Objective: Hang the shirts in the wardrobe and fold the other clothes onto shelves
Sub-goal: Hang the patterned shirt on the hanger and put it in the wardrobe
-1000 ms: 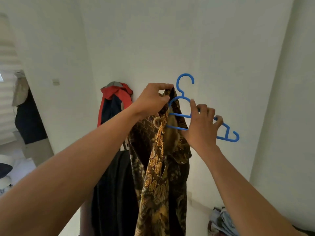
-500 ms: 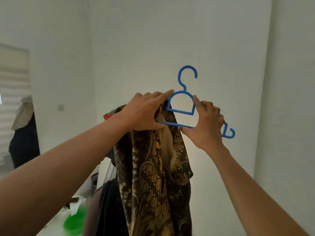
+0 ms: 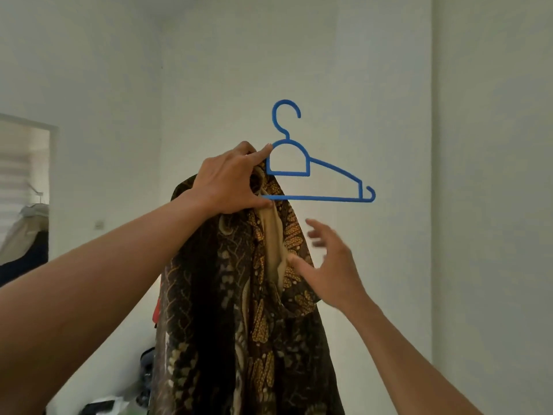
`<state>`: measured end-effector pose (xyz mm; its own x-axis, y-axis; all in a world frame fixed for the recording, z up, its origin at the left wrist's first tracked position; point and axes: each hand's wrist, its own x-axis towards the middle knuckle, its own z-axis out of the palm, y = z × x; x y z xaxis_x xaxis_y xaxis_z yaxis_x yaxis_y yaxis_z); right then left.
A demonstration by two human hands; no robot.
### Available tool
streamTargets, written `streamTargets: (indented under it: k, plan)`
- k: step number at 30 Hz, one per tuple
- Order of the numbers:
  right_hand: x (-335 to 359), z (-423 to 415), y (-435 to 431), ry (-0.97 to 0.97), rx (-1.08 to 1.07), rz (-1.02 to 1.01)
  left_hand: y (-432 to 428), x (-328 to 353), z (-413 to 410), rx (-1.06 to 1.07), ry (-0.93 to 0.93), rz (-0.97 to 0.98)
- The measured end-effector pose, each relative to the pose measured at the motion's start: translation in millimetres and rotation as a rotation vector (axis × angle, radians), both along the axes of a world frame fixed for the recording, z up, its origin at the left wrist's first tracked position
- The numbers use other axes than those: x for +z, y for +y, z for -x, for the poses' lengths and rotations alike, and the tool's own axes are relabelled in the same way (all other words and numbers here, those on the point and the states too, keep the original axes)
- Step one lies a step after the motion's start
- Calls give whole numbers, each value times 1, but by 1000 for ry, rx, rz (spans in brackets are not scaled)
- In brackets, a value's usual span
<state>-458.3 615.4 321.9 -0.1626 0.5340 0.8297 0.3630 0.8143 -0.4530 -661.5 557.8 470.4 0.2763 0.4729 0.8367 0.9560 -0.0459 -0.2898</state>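
The left hand [image 3: 230, 182] had its grip clamped on the batik shirt [image 3: 209, 295] and the left end of the blue hanger [image 3: 326, 198], raised before a white wall [image 3: 374, 70]. The shirt hung bunched from that hand. Below the hanger, the right hand [image 3: 333, 266] hovered, grip apart, thumb at the shirt's front.

place: home room | cues: white walls [image 3: 209, 61], window blind [image 3: 18, 169], hung clothes [image 3: 28, 232]

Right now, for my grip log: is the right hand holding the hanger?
No: the right hand is open below the blue hanger; the left hand grips it.
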Motion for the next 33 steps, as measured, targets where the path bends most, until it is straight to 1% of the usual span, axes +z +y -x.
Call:
streamTargets:
  k: [1,3,6,8,10,13,15,18,24,26,30,33]
  plan:
    - [-9,4,-10,-1,80,70,-7,3,6,-1,-10,-8]
    - [-20,9,-22,64,156,104,-19,9,18,0,-24,-18]
    - [-12,7,-35,318,264,174,-40,16,38,-19,-57,-3]
    - [2,0,-41,438,264,215,-50,16,54,-74,-101,43]
    - [19,-7,-45,517,231,226,-58,13,69,-128,-121,96]
    - [40,-10,-52,606,205,191,-64,4,85,-182,-132,148]
    - [50,-11,-56,589,163,121,-66,-4,94,-230,-155,161]
    - [60,-10,-59,503,89,46,-66,-14,102,-289,-186,142]
    - [60,-12,-64,492,83,28,-66,-31,99,-293,-209,78]
    - [58,-14,-63,451,59,23,-66,-35,95,-280,-235,55]
    - [55,-25,-57,339,91,97,-66,-36,96,-229,-218,34]
    - [59,-35,-49,345,148,213,-66,-39,99,-216,-205,19]
